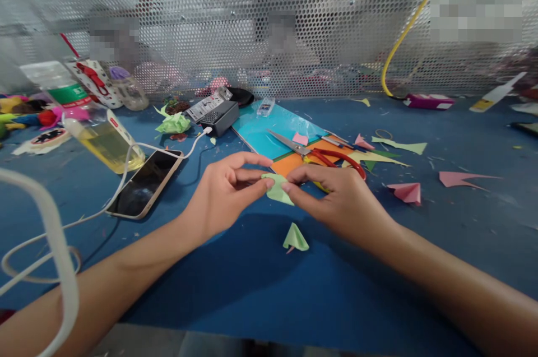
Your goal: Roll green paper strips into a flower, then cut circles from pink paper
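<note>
Left hand [218, 195], right hand [341, 201], pinching green paper [277, 189] — tip down-right

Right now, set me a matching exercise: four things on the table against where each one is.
1 scissors
2 phone
3 green paper piece
4 pink folded piece

A pinched between left hand and right hand
B plugged into a white cable
C on the blue table, right of the hands
D across the coloured paper sheets

Pairs: 1-D, 2-B, 3-A, 4-C
</note>
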`<state>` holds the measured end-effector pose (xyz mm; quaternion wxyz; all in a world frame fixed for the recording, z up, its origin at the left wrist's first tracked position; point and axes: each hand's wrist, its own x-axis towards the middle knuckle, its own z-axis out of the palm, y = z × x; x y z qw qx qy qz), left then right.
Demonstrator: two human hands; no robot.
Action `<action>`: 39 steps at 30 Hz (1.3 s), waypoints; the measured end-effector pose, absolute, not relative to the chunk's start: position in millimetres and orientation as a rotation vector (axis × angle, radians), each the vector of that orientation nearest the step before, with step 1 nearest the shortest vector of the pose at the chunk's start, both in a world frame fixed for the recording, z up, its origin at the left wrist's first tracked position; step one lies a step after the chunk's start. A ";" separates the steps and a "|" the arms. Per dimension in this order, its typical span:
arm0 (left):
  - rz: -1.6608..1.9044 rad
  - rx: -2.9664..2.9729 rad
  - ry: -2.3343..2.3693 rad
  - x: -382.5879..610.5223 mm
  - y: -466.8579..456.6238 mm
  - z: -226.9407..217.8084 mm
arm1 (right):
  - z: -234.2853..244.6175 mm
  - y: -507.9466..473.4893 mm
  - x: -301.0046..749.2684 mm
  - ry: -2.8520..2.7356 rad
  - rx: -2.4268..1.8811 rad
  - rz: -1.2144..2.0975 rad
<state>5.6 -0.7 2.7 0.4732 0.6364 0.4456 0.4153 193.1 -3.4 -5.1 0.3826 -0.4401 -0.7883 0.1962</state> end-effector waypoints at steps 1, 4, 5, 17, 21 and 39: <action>1.004 1.582 1.092 5.5 -1.5 1.6 | -5.8 -2.9 193.1 -2.010 -1.129 0.509; 0.995 1.632 1.088 4.3 -1.7 -1.2 | -6.6 -2.3 193.2 -2.019 -1.129 0.532; 0.993 1.645 1.085 3.8 -1.2 -1.8 | -6.3 -2.2 193.5 -2.023 -1.129 0.532; 0.904 1.916 1.063 0.1 3.3 -3.5 | 1.8 4.5 207.3 -2.293 -1.184 0.691; 0.801 1.909 1.032 -0.2 2.5 -1.0 | 1.7 6.6 209.3 -2.370 -1.202 0.718; 0.774 1.696 1.051 5.4 1.9 -8.2 | 2.5 7.0 205.2 -2.230 -1.284 0.738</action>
